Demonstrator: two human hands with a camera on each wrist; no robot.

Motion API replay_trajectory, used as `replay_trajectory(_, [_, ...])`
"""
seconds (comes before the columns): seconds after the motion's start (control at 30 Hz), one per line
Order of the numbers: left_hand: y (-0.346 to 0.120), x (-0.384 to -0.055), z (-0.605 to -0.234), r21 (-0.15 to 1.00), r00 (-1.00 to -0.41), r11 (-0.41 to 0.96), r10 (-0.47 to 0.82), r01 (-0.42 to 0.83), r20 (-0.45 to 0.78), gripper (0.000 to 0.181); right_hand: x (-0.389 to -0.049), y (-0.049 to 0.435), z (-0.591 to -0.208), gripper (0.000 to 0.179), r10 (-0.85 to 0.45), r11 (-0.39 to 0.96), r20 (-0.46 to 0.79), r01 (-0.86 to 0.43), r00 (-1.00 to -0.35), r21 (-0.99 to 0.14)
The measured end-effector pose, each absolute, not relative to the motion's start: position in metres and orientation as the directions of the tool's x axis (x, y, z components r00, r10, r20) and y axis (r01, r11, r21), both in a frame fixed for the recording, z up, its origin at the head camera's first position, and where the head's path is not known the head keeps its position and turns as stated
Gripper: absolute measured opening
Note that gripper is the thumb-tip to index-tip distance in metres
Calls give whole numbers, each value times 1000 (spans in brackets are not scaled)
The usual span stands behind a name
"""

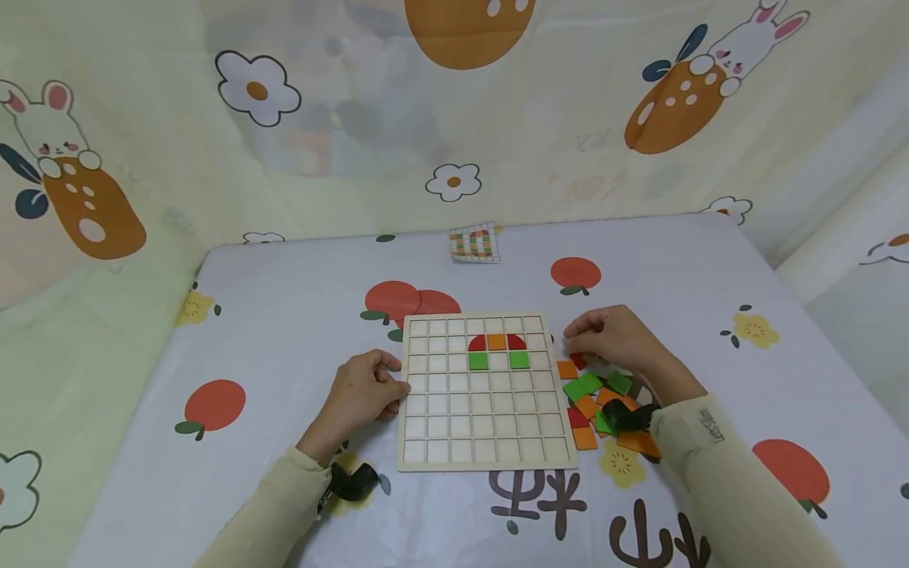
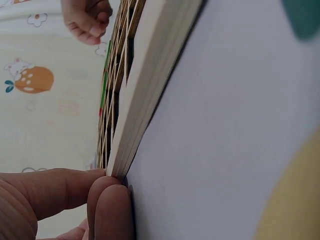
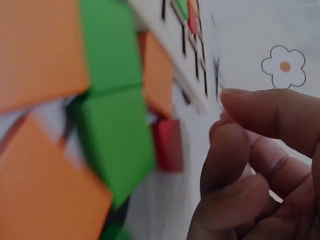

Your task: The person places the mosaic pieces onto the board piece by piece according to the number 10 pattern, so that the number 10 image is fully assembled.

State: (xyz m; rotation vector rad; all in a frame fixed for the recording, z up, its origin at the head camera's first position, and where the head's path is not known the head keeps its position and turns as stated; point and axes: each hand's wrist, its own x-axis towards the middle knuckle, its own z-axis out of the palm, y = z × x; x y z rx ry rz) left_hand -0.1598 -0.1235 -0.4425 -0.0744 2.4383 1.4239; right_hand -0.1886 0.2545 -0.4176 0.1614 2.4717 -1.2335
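In the head view a pale wooden grid board (image 1: 490,471) lies flat on the table. Red rounded tiles (image 1: 478,343) flank an orange square (image 1: 496,341) near its top, with green squares (image 1: 519,360) below the red ones. My left hand (image 1: 364,388) pinches the board's left edge between thumb and fingers; the left wrist view shows fingertips (image 2: 114,210) against the rim. Beyond the right edge, my right hand (image 1: 612,339) hovers over the tile pile with fingers loosely bent and no tile visible between them. A red tile (image 3: 168,145) lies beside these fingers.
Orange, green and red tiles (image 1: 585,439) lie in a loose heap right of the board, partly under my right wrist. A small card with a coloured grid pattern (image 1: 474,243) lies at the table's back edge, before a printed curtain (image 1: 355,189).
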Motion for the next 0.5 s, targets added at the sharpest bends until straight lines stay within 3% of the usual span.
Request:
replay_trajectory(0.23, [-124, -160, -444, 838, -950, 508, 112, -196, -290, 26, -175, 260, -420, 25, -93, 667, -416, 254, -904, -701])
replay_trajectory(0.5, [-122, -159, -444, 839, -954, 512, 112, -185, -279, 25, -164, 249, -420, 26, -108, 745, -356, 161, -928, -647])
